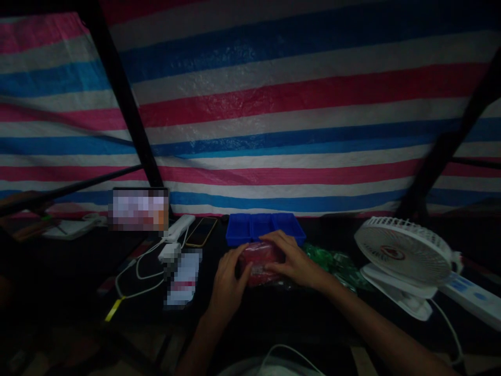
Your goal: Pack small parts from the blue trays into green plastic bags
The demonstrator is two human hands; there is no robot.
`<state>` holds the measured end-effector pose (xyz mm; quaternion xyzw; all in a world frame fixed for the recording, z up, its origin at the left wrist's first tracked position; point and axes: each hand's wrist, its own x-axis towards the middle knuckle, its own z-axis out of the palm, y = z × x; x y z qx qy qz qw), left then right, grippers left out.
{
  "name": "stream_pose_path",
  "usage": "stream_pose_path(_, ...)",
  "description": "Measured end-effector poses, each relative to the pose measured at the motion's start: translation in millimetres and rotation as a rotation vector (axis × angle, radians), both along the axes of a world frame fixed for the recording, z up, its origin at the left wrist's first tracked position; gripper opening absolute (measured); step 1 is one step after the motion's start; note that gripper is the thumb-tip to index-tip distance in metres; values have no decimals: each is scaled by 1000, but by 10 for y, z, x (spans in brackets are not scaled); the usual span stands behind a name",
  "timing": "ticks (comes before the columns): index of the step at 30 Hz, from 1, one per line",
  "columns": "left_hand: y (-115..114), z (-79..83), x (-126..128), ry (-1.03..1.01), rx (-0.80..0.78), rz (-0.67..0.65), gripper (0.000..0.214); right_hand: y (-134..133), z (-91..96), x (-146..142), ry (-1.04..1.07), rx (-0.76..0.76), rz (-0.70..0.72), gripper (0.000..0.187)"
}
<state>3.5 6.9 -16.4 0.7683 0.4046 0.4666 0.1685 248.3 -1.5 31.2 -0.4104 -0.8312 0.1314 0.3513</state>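
Note:
A clear plastic bag of red pieces [260, 263] lies on the dark table in front of me. My left hand [228, 284] grips its left end, fingers curled round it. My right hand [291, 258] lies over its top and right side with the fingers bent onto it. Just behind the bag stands a blue tray [250, 230] with three compartments. A green plastic bag [336, 263] lies to the right, beside my right wrist.
A small white fan [403, 256] stands at the right, with a white power strip [469, 295] beyond it. At the left are a tablet [139, 209], a phone [201, 231], white chargers with cables [170, 250] and a card [183, 277]. A striped tarp [274, 104] hangs behind.

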Motion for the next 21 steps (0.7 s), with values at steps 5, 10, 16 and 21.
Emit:
stream_pose_path(5, 22, 37, 69, -238, -116, -49, 51, 105, 156, -2, 104, -125, 93, 47)
stream_pose_path(10, 83, 85, 124, -435, -317, -112, 48, 239, 177, -38, 298, -347, 193, 45)
stream_pose_path(16, 82, 174, 125, -495, -391, -171, 33, 239, 72, -101, 492, -371, 134, 58)
stream_pose_path(21, 44, 171, 112, -580, -419, -192, 30, 194, -66, -126, 473, -283, -8, 33)
